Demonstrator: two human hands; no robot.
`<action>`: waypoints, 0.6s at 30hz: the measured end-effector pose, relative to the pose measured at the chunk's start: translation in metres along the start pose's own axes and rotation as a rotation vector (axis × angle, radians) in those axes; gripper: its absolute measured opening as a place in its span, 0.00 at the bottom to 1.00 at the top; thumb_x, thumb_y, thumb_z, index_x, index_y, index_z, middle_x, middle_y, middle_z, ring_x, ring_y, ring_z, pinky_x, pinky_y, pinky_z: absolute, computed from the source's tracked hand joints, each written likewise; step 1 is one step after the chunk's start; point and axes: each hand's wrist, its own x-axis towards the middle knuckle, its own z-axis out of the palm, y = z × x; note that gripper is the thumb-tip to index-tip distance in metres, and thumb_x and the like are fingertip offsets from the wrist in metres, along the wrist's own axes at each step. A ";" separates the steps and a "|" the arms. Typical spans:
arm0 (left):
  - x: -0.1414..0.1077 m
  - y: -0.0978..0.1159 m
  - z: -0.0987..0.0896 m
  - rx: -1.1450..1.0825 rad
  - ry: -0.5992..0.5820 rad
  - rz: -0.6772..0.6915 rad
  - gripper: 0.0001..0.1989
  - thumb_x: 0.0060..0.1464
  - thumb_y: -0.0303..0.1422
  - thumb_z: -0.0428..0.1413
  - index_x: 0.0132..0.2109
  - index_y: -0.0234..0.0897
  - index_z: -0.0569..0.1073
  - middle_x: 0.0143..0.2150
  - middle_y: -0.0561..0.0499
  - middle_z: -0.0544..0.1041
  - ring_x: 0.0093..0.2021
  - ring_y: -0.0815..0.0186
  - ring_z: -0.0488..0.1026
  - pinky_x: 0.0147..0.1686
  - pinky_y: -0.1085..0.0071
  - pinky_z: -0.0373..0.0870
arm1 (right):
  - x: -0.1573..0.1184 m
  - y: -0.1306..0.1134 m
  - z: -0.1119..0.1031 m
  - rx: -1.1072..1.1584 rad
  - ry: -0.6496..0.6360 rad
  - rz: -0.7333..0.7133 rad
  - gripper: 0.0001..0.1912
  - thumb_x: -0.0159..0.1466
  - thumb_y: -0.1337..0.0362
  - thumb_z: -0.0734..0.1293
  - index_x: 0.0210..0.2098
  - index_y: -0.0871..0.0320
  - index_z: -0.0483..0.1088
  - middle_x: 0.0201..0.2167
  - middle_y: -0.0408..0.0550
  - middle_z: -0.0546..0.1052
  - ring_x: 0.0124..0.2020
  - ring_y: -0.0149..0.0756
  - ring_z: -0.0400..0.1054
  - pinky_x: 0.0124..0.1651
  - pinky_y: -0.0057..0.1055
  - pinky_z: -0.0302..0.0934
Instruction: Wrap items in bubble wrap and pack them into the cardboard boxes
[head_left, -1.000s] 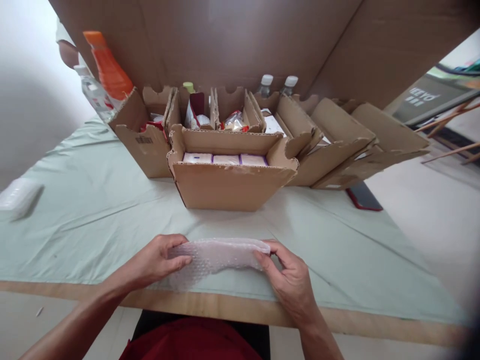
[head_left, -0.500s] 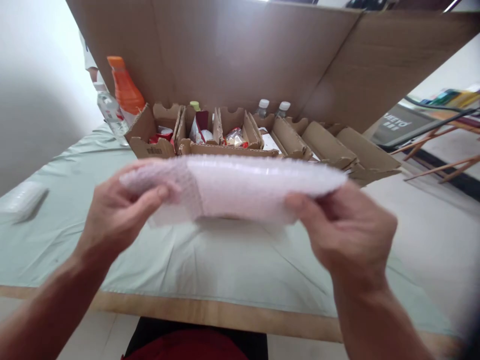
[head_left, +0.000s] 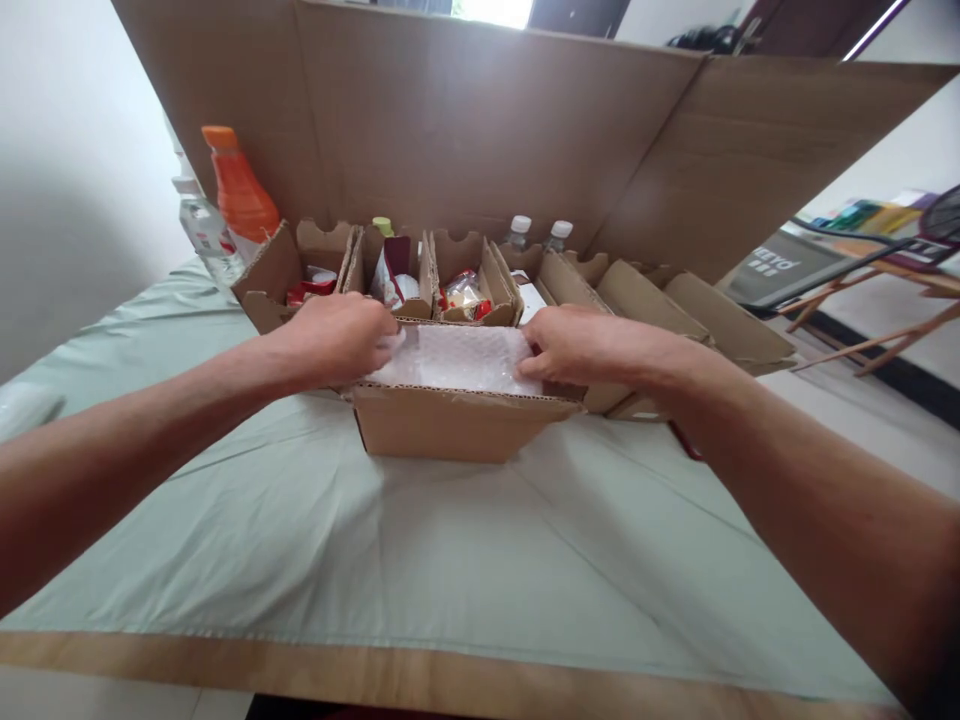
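Observation:
A sheet of bubble wrap (head_left: 469, 358) lies in the mouth of an open cardboard box (head_left: 450, 425) at the middle of the table. My left hand (head_left: 341, 338) is closed on the left end of the wrap, at the box's left edge. At the other end, my right hand (head_left: 566, 345) pinches the wrap beside the box's right edge. Whatever lies under the wrap in the box is hidden.
Behind the box, cardboard bins (head_left: 465, 290) with small packets stand in a row. An orange bottle (head_left: 241, 190) and a clear bottle (head_left: 206, 230) are at the left. A tall cardboard panel (head_left: 480, 130) rises behind. More bubble wrap (head_left: 28, 408) lies far left.
Both hands have moved forward and closer together, taking the bubble wrap from above the table into the box. The box, hidden behind the wrap before, now shows.

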 end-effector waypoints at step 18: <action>-0.002 0.005 -0.012 -0.347 -0.020 0.312 0.17 0.61 0.42 0.49 0.40 0.37 0.78 0.31 0.52 0.75 0.32 0.63 0.73 0.35 0.70 0.66 | -0.031 -0.021 -0.025 -0.261 0.207 -0.009 0.10 0.63 0.63 0.70 0.24 0.53 0.75 0.22 0.45 0.75 0.25 0.38 0.69 0.30 0.33 0.56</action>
